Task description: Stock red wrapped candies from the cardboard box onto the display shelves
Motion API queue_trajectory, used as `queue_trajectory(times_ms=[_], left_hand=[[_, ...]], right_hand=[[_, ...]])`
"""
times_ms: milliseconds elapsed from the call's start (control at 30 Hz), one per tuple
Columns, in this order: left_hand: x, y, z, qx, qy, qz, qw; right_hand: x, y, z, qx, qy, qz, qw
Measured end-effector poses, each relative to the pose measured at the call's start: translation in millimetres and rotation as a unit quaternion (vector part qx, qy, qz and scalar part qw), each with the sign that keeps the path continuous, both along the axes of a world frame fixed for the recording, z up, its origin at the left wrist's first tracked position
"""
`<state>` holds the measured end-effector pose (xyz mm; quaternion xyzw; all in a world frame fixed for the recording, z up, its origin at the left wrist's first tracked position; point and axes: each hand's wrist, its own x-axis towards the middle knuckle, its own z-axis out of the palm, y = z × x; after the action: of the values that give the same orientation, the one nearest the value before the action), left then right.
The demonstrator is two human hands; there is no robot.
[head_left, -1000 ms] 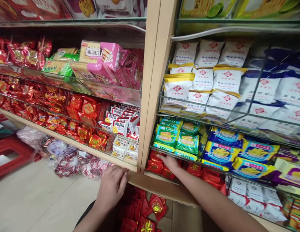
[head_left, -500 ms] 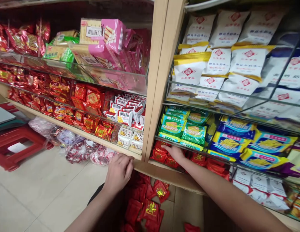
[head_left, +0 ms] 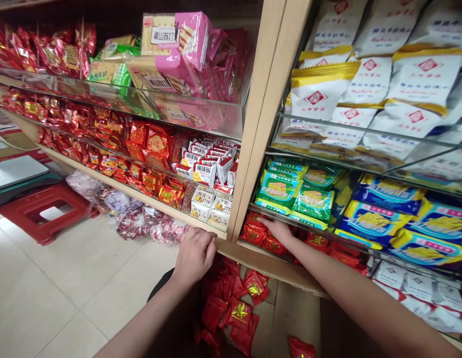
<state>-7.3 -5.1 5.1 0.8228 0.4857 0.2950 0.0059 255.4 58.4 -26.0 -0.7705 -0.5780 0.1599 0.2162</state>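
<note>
My left hand (head_left: 195,252) is closed over the rim of an open cardboard box (head_left: 270,262), its fingers curled at the corner. Inside the box lie several loose red packets (head_left: 239,313) with gold print. My right hand (head_left: 278,231) reaches over the box into the lowest shelf compartment. Its visible fingers are stretched out over red packets (head_left: 253,233) like those in the box, apparently touching them; the other fingers are hidden. Just above that hand, green biscuit packs (head_left: 279,189) sit behind a clear shelf front.
A wooden upright (head_left: 263,124) divides the shelves. White-and-yellow packs (head_left: 320,94) and blue-and-yellow packs (head_left: 380,221) fill the right side. Pink cracker packs (head_left: 179,74) and small white boxes (head_left: 202,203) stand left. A red stool (head_left: 48,209) and bagged sweets (head_left: 134,223) are on the floor.
The view has shifted, so the shelves, box and hands appear farther right. My left hand stays on the box rim, and my right hand remains among the red packets in the lowest compartment.
</note>
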Motion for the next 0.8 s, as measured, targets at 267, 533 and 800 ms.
queue_trajectory(times_ms=[267, 533, 800], left_hand=[[-0.1, 0.5, -1.4, 0.003, 0.005, -0.001, 1.000], [-1.5, 0.0, -0.6, 0.010, 0.011, -0.004, 1.000], [-4.7, 4.7, -3.4, 0.040, 0.005, -0.020, 0.999]], right_hand=[[-1.3, -5.6, 2.4, -0.036, -0.027, 0.005, 0.999], [-1.6, -23.4, 7.4, -0.042, -0.055, 0.039, 0.997], [-4.1, -151.4, 54.9, 0.058, -0.031, 0.221, 0.973]])
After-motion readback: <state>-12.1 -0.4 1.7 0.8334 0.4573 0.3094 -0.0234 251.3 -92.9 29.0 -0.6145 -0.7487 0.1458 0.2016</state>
